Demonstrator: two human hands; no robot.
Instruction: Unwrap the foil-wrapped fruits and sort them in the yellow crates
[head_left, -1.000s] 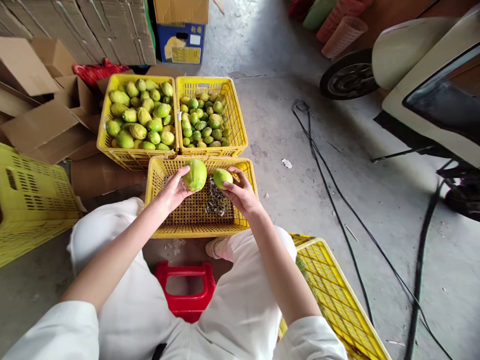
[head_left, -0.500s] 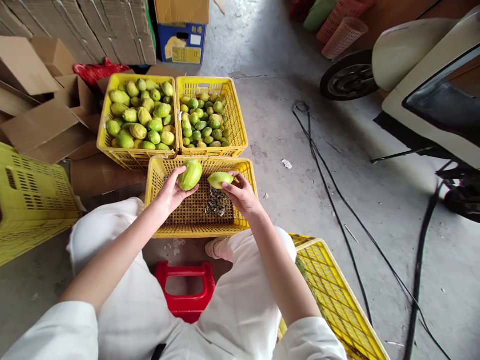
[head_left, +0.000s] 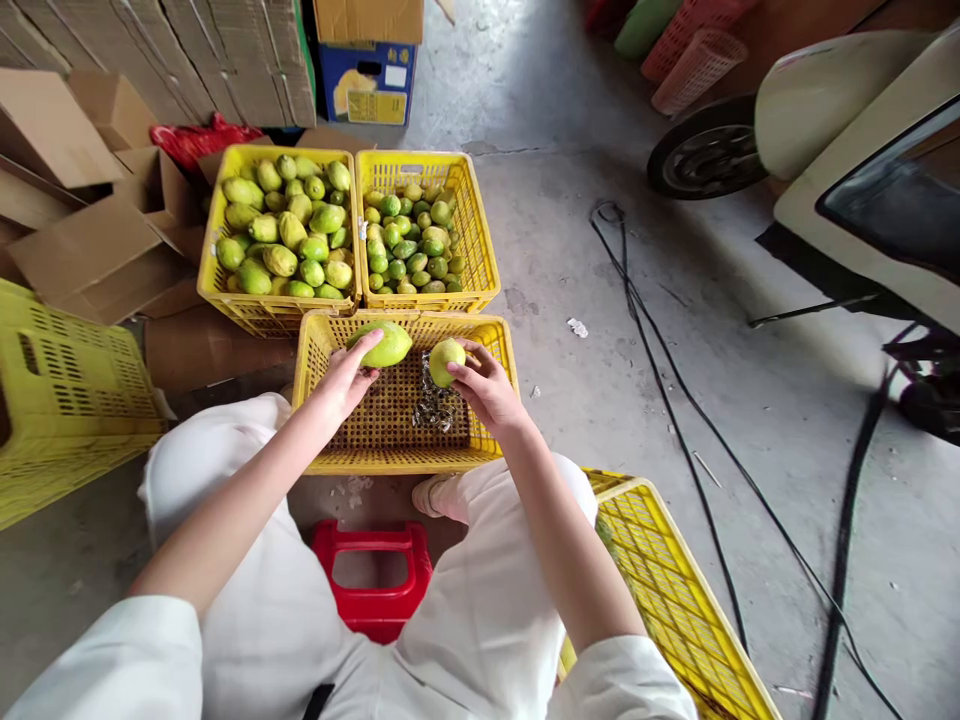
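Near the centre of the frame, the left hand (head_left: 345, 380) holds a larger green fruit (head_left: 390, 345), fingers curved around one end; the right hand (head_left: 491, 392) pinches a smaller yellow-green fruit (head_left: 445, 362) between thumb and fingers. Both fruits are held above the front yellow crate (head_left: 405, 464). A light, even grip should spare the skins, and a position over the crate means a slip would probably land inside
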